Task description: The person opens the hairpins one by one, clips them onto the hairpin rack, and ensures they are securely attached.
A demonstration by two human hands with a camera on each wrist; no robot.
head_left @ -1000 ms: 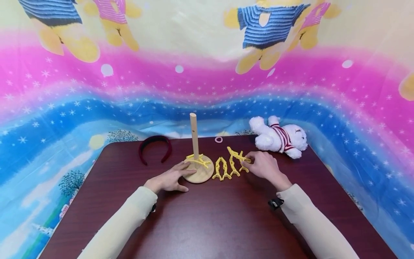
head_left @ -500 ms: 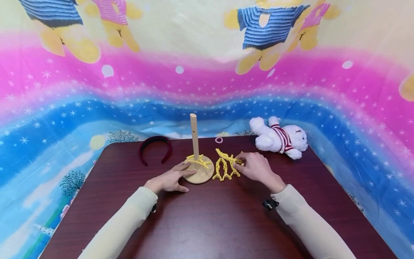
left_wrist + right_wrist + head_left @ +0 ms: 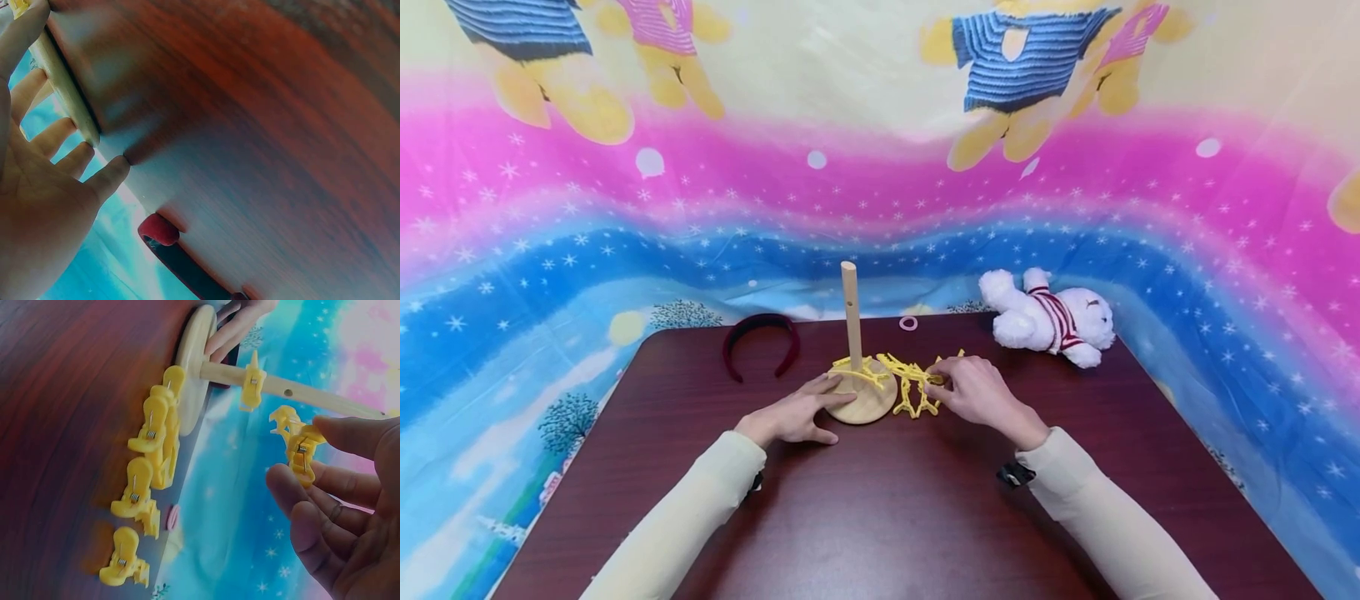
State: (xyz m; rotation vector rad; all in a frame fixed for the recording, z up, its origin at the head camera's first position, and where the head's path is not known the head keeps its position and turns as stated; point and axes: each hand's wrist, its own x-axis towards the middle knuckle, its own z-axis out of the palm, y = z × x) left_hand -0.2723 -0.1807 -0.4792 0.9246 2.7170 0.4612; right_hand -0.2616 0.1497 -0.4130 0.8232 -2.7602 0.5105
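Note:
My right hand point(image 3: 981, 390) pinches a yellow plastic spring clothespin point(image 3: 302, 453) between thumb and fingers; it seems linked to a second clip. In the head view they reach left towards the wooden stand's round base point(image 3: 861, 410). My left hand point(image 3: 796, 414) rests on that base, fingers spread and fairly straight. From the base rises a wooden post point(image 3: 853, 325) with a small hole. Yellow clothespins point(image 3: 252, 384) lie about the post's foot. Right of the base, more yellow clothespins point(image 3: 132, 497) stand in a row on the table, partly hidden by my right hand in the head view.
A dark red headband point(image 3: 730, 350) lies left of the stand. At the table's far edge is a small pink ring point(image 3: 901, 324). A white plush bear point(image 3: 1015, 327) in a striped top lies at the back right. A printed cloth point(image 3: 880, 200) hangs behind the dark table point(image 3: 880, 525).
My right hand has moved left with the clothespins, past the standing row and closer to the wooden base. The left hand has stayed on the base.

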